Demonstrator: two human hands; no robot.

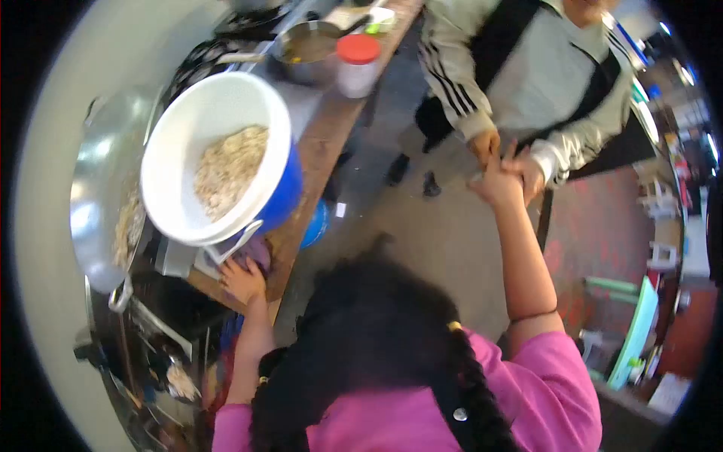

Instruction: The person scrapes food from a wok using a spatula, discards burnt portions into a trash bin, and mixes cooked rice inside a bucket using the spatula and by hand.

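Note:
My left hand (243,281) lies on a purple cloth (260,255) at the counter's edge, fingers apart, just below a blue and white bucket (218,158) that holds a pale shredded or grainy food (232,167). My right hand (500,183) is stretched out over the floor with its fingers spread. Both hands of another person (529,170), in a light jacket with black stripes, touch its fingers. Some of my right fingers are partly covered by theirs.
A large metal pan (105,177) with food stands left of the bucket. A pot (309,49) and a red-lidded container (358,66) are at the counter's far end. A blue object (316,226) is beside the counter; a green-edged table (635,331) stands at right.

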